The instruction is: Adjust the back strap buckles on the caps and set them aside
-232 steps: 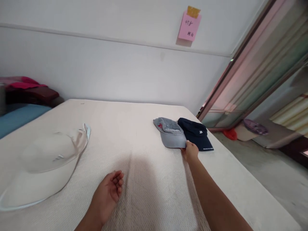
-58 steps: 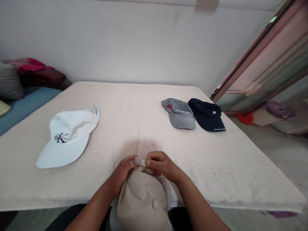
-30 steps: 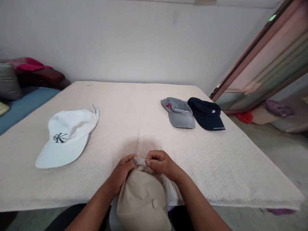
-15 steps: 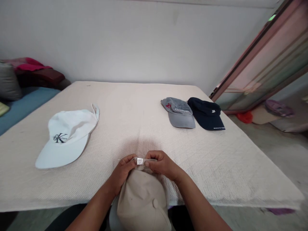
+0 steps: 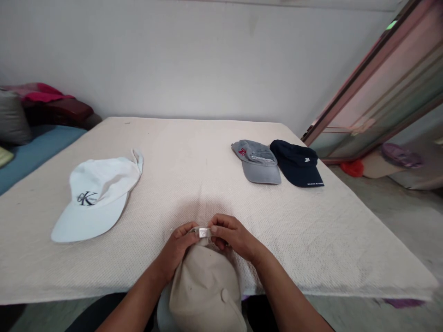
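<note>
A beige cap (image 5: 206,286) is at the table's near edge, its back strap toward the table and its brim low and mostly hidden. My left hand (image 5: 178,246) pinches the strap just left of its metal buckle (image 5: 203,233). On the other side of the buckle, my right hand (image 5: 231,235) is closed on the strap, thumb and forefinger together. A white cap (image 5: 98,193) with a black logo lies to the left on the table. Farther off at the right, a grey cap (image 5: 258,161) rests beside a navy cap (image 5: 297,163), their edges touching or nearly so.
A cream textured cloth covers the table (image 5: 187,152), which reaches back to a pale wall (image 5: 173,60). At left are a blue cushioned seat (image 5: 51,140) and a grey pillow (image 5: 12,117). A glass-panelled door (image 5: 384,92) stands at the right.
My right fingers have shifted slightly on the strap, and the buckle has moved a little to the right. My left hand keeps its pinch. The other caps are unmoved.
</note>
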`<action>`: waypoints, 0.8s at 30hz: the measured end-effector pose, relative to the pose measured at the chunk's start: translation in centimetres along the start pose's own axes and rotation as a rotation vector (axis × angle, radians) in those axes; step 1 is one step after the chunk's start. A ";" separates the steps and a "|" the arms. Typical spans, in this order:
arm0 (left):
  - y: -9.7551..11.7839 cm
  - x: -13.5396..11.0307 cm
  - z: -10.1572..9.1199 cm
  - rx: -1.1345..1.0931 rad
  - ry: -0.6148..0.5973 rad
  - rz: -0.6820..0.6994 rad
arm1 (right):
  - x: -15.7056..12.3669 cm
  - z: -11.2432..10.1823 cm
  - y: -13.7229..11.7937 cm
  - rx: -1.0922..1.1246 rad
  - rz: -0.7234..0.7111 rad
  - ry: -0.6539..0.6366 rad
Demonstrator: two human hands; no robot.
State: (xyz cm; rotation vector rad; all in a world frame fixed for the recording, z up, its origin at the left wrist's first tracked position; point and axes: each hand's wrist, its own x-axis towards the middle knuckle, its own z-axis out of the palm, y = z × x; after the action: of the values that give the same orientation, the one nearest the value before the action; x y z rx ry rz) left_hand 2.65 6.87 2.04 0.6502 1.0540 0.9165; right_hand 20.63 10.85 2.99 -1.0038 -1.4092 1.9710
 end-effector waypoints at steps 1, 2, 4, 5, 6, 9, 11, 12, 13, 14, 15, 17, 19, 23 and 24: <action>0.1 -0.1 0.0 -0.007 0.003 0.000 | -0.1 -0.1 0.0 -0.016 0.014 -0.003; 0.1 -0.1 0.1 -0.013 0.008 0.002 | -0.1 -0.2 0.0 -0.025 0.025 -0.007; 0.1 -0.1 0.1 -0.016 0.008 0.001 | -0.1 -0.4 0.2 -0.006 0.023 -0.012; 0.1 -0.1 0.1 -0.018 0.006 -0.002 | -0.1 -0.4 0.3 0.019 0.010 -0.012; 0.0 -0.1 0.0 -0.023 0.003 -0.004 | 0.0 -0.4 0.5 0.046 -0.006 -0.014; -0.2 0.0 -0.1 -0.035 -0.014 -0.003 | 0.1 -0.3 1.1 0.094 -0.039 -0.006; -0.3 0.1 -0.2 -0.030 -0.024 0.001 | 0.2 -0.1 1.2 0.087 -0.025 -0.004; -0.4 0.1 -0.3 -0.028 -0.027 0.000 | 0.2 -0.1 1.2 0.077 -0.011 -0.007; -0.3 0.1 -0.3 -0.028 -0.028 -0.004 | 0.1 0.0 1.1 0.064 0.005 -0.010; -0.3 0.1 -0.3 -0.032 -0.026 -0.007 | 0.1 0.0 1.0 0.052 0.020 -0.014; -0.2 0.1 -0.3 -0.038 -0.023 -0.012 | 0.0 0.0 0.9 0.043 0.028 -0.016; -0.1 0.1 -0.3 -0.058 -0.021 -0.021 | -0.1 -0.1 0.7 0.050 0.021 -0.013; 0.0 0.1 -0.3 -0.083 -0.004 -0.030 | -0.2 -0.3 0.5 0.081 -0.013 -0.009; -0.3 0.3 -0.4 -0.154 0.118 -0.056 | -0.4 -1.1 0.5 0.056 -0.046 -0.016; -0.4 0.4 -0.5 -0.167 0.148 -0.064 | -0.5 -1.2 0.6 0.041 -0.041 -0.011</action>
State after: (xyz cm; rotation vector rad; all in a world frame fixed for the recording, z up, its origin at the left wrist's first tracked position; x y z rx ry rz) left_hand 2.41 7.02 1.42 0.4131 1.1094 0.9960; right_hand 21.92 11.00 2.34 -0.9397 -1.3789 1.9711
